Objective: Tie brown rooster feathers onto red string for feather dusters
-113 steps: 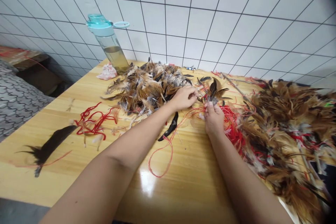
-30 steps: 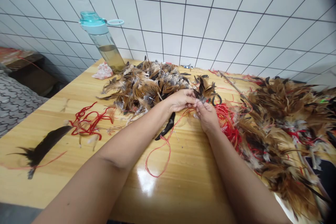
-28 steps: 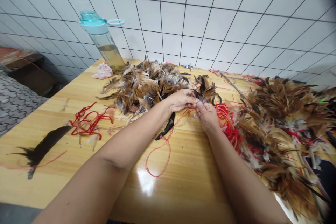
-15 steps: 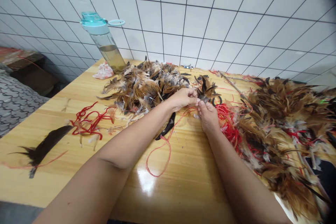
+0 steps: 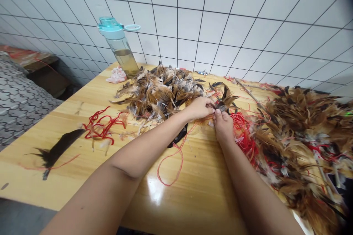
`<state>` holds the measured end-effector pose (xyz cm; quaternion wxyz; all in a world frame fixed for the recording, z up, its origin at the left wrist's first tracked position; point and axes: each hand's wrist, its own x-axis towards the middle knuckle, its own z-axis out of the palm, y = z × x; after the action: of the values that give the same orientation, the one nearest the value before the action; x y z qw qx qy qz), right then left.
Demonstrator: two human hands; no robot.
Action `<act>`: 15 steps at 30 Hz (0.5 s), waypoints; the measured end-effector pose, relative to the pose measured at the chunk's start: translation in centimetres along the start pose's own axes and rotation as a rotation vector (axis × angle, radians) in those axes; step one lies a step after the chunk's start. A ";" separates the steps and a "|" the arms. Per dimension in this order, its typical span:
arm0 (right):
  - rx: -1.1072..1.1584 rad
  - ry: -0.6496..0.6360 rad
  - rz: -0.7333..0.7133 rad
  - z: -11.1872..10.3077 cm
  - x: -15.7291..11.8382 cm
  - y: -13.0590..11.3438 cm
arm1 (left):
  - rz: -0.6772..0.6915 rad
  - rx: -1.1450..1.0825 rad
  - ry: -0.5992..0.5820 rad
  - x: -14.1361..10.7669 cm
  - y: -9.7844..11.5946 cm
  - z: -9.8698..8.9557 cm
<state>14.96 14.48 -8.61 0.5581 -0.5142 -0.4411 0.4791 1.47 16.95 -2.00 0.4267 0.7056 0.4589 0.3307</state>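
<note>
My left hand (image 5: 203, 108) and my right hand (image 5: 223, 123) meet over the middle of the table. Both are closed around the base of a small bunch of brown and black feathers (image 5: 227, 99), whose tips fan out beyond the fingers. A loose red string (image 5: 182, 158) runs from near the hands and loops on the tabletop. Left of my hands lies a pile of brown and white feathers (image 5: 154, 93). Beside my right hand is a tangle of red string (image 5: 244, 132).
A bottle with a turquoise lid (image 5: 124, 57) stands by the tiled wall, next to a crumpled pinkish wad (image 5: 117, 75). Red strands (image 5: 102, 126) and a long black feather (image 5: 60, 150) lie on the left. Large feather bundles (image 5: 300, 128) cover the right side, near a thin stick (image 5: 249, 91).
The camera view has shifted, so the scene sits further right. My fingers have drawn closer together at the base of the feather bunch.
</note>
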 end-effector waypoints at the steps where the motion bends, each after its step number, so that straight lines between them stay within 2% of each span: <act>1: -0.013 0.012 -0.015 0.0 0.0 0.1 | 0.004 0.024 -0.004 -0.1 0.2 -0.1; 4: -0.036 0.050 -0.053 0.0 0.0 0.1 | 0.011 0.066 -0.026 -0.3 0.6 -0.2; 9: -0.001 0.037 -0.051 0.6 -0.3 -0.8 | 0.039 0.069 -0.048 -0.3 0.5 -1.0; 13: 0.025 0.016 -0.002 1.1 -0.7 -1.7 | 0.042 0.156 0.091 -0.3 0.7 -3.0; 15: 0.047 0.018 0.014 1.3 -0.8 -1.9 | 0.081 0.267 0.161 -0.4 0.8 -4.0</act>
<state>13.75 13.90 -6.65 0.5704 -0.5083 -0.4213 0.4886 -1.79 17.57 0.35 0.2773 0.7452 0.5025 0.3394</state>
